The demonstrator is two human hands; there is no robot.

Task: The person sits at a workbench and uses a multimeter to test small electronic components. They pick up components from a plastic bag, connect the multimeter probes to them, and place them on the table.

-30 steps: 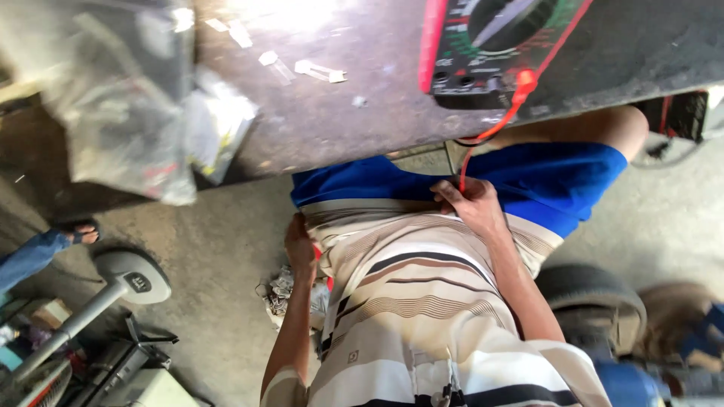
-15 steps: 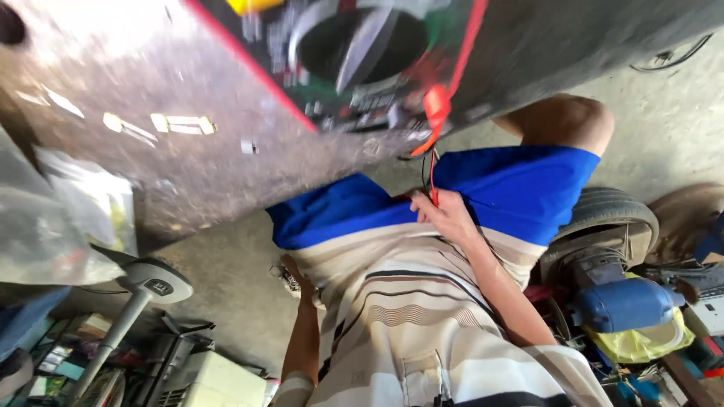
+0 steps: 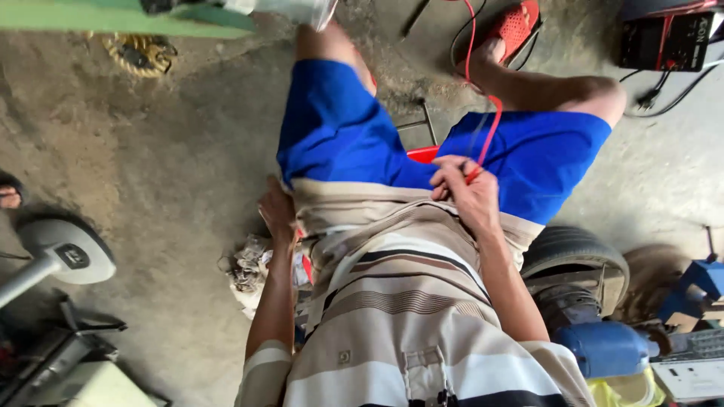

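Observation:
I look down at my own lap: blue shorts (image 3: pixel 339 128) and a striped shirt (image 3: pixel 400 301). My right hand (image 3: pixel 464 192) sits at my waist with the fingers pinched on a thin red wire (image 3: pixel 490 120). The wire runs up over my right thigh toward the top of the view. My left hand (image 3: pixel 275 211) presses against my left hip at the shirt's hem; its fingers are tucked out of sight. A red seat edge (image 3: pixel 422 154) shows between my thighs.
Concrete floor all around. A green table edge (image 3: pixel 128 15) is at the top left, a black box with cables (image 3: pixel 664 41) at the top right. A red sandal (image 3: pixel 516 22), a tyre (image 3: pixel 573 256), a blue motor (image 3: pixel 603 347), a fan base (image 3: pixel 64 249) and rags (image 3: pixel 245 264) lie around me.
The view has swung down from the tabletop and its meter to my lap and the floor. Both hands stay at my waist, the right still on the red wire.

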